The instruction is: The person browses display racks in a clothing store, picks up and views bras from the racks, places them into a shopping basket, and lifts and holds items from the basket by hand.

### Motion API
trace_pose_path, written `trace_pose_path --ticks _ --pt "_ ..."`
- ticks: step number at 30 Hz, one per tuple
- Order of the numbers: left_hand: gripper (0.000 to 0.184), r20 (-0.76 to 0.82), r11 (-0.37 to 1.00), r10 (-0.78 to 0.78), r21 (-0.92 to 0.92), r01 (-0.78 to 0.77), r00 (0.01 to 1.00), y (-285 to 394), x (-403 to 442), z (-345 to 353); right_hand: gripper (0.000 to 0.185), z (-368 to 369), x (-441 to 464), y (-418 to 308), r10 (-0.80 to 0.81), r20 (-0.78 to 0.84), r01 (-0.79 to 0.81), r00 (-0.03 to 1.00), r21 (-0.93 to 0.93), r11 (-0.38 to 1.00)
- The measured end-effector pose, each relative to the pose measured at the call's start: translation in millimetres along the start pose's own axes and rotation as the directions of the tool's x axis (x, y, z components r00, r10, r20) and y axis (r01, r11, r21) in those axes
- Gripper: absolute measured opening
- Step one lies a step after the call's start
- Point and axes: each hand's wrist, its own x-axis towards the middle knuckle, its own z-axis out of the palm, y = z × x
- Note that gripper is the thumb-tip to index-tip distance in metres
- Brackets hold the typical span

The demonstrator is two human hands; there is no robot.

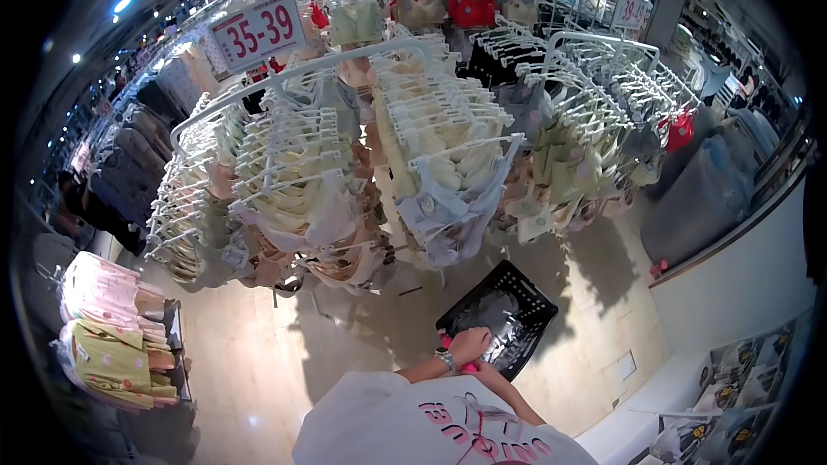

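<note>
A black shopping basket (536, 303) with slotted sides hangs or stands in front of my body; which of the two is unclear. Inside it lie shiny clear plastic packages (508, 336) with grey contents. My left hand (470, 344), wearing a wristwatch (445, 359), is curled over the near end of the basket. Whatever its fingers close on is hidden. Bright pink parts (469, 368), perhaps the basket's handle, show beside it. My right hand (485, 369) sits just below the left one, its fingers mostly covered.
Racks of bras on white hangers (448, 129) fill the space ahead, under a "35-39" price sign (258, 30). Pink and green pyjama sets (108, 353) hang at left. A white ledge (732, 267) runs along the right, with packaged goods (732, 396) below. A person (95, 211) stands at far left.
</note>
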Motion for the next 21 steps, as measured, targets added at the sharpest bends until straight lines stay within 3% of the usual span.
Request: trace_pose_path --ticks 3,8,11,15,19,21 --pt "0.021 0.022 1.0 0.008 0.015 -0.009 1.0 5 2 -5 0.047 0 2 1 0.032 -0.046 -0.035 0.998 -0.051 0.998" --pt "0.021 0.003 0.993 0.101 0.054 -0.101 0.995 1 13 -3 0.045 -2 5 -10 -0.045 -0.096 0.044 0.994 -0.016 0.999" --pt "0.021 -0.01 0.99 0.121 0.078 -0.12 0.993 6 26 -7 0.047 -12 -1 -40 0.139 -0.057 -0.135 0.989 0.065 0.989" --pt "0.021 0.033 0.976 0.162 0.142 -0.165 0.986 13 45 -11 0.038 -16 10 -40 0.089 -0.116 -0.08 0.989 0.083 0.993" --pt "0.021 -0.009 0.976 0.158 0.153 -0.155 0.987 20 65 -16 0.032 -23 18 -44 -0.081 -0.3 0.044 0.951 -0.13 0.991" --pt "0.021 -0.077 0.978 0.168 0.138 -0.157 0.983 17 77 -10 0.032 -24 27 -42 -0.198 -0.422 0.074 0.884 -0.292 0.954"
